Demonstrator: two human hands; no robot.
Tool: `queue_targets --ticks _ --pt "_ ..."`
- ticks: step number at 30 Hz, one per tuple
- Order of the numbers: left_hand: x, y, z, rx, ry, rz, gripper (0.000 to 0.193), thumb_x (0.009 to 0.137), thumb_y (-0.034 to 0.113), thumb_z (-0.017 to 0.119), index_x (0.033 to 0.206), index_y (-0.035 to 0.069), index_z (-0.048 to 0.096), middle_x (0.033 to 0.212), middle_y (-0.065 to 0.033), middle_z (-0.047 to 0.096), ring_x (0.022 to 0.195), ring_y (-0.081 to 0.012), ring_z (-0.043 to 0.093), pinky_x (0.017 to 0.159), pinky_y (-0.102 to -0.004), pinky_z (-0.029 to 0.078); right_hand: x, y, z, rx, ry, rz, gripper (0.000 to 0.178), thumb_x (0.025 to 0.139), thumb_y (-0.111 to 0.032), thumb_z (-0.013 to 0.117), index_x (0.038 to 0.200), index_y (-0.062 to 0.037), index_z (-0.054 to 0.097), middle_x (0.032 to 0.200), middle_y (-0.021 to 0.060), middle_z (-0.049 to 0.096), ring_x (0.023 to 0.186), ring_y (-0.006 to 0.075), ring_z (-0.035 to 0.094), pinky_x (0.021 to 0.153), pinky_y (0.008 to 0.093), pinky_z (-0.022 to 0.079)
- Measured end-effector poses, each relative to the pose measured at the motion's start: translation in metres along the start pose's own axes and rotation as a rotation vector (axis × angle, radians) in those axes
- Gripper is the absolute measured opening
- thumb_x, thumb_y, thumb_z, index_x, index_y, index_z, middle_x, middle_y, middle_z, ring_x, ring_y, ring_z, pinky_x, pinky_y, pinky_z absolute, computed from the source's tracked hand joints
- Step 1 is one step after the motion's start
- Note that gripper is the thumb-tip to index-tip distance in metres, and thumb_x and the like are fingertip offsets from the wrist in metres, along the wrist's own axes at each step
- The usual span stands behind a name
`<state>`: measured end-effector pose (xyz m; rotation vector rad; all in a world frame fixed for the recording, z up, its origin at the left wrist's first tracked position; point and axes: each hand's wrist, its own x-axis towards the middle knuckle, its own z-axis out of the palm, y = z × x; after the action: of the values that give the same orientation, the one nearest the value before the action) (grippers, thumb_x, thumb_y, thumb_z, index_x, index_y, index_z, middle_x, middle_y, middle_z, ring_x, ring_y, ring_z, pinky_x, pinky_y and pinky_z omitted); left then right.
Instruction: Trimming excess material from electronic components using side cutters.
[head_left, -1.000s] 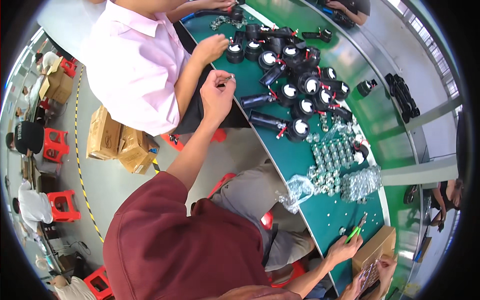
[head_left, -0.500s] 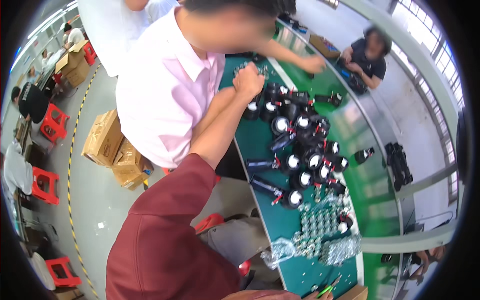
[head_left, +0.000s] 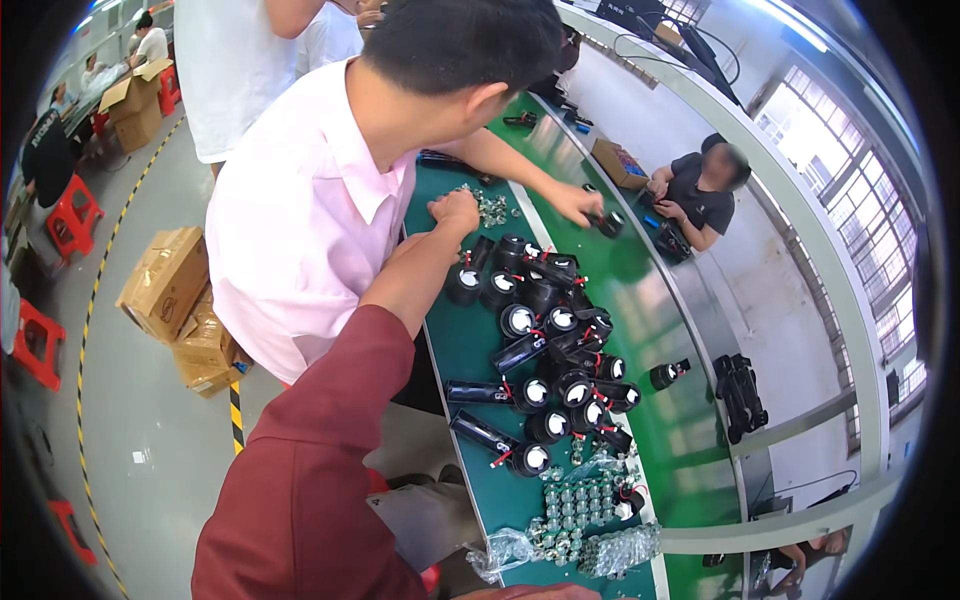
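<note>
My left arm, in a maroon sleeve, stretches forward across the table's near edge. My left hand [head_left: 456, 209] is closed, fingers curled, beside a small heap of silvery-green parts [head_left: 491, 207]; whatever it may hold is hidden. To its near right lies a pile of black flashlight-like units [head_left: 560, 330] with white round faces and short red-tipped leads. Rows of small round silvery parts [head_left: 580, 503] lie nearer me, beside clear bubble packaging [head_left: 620, 550]. Only a bit of my right sleeve [head_left: 530, 593] shows at the lower edge; the right hand is out of sight.
A co-worker in a pink shirt [head_left: 300, 200] stands close at left, one hand [head_left: 580, 204] at a black unit [head_left: 606, 223] over the green belt [head_left: 640, 310]. Cardboard boxes [head_left: 165, 285] stand on the floor. Another person [head_left: 700, 190] sits beyond the belt.
My view has shifted, so the table appears lower and farther left. The green-handled tool and the fingers at it have left the picture. The co-worker's head has turned toward the belt.
</note>
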<state>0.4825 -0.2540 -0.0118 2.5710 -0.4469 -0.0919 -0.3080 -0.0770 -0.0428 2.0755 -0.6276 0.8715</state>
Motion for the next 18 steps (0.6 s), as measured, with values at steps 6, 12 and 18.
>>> queue_targets --ticks 6,12,18 --pt "-0.033 0.019 -0.007 -0.067 0.244 0.258 0.021 0.085 0.018 0.063 0.101 0.009 0.073 0.109 -0.0198 0.072 0.112 -0.0366 0.066 0.097 -0.0542 0.048 -0.049 0.023 0.015 0.125 -0.067 -0.092 0.050 0.083 -0.028 0.071 0.125 -0.0011 0.065 0.110 0.0277 0.061 0.092 0.0433 0.062 0.081 0.0520 0.049" --pt "-0.196 0.060 -0.077 -0.851 0.376 0.915 0.013 0.090 0.014 0.068 0.100 0.006 0.070 0.082 -0.0094 0.071 0.068 -0.0232 0.067 0.064 -0.0348 0.052 -0.003 -0.031 -0.008 0.082 -0.582 1.047 0.042 0.072 0.000 0.065 0.114 0.0031 0.068 0.109 0.0215 0.061 0.097 0.0424 0.059 0.087 0.0482 0.048" --pt "-0.464 0.027 -0.052 -0.956 -0.464 1.232 0.024 0.080 0.002 0.073 0.104 0.003 0.070 0.097 -0.0095 0.072 0.075 -0.0157 0.066 0.064 -0.0272 0.050 0.006 -0.019 0.005 0.010 -0.419 1.007 0.052 0.073 0.004 0.052 0.123 -0.0006 0.065 0.140 0.0238 0.053 0.122 0.0444 0.056 0.100 0.0468 0.046"
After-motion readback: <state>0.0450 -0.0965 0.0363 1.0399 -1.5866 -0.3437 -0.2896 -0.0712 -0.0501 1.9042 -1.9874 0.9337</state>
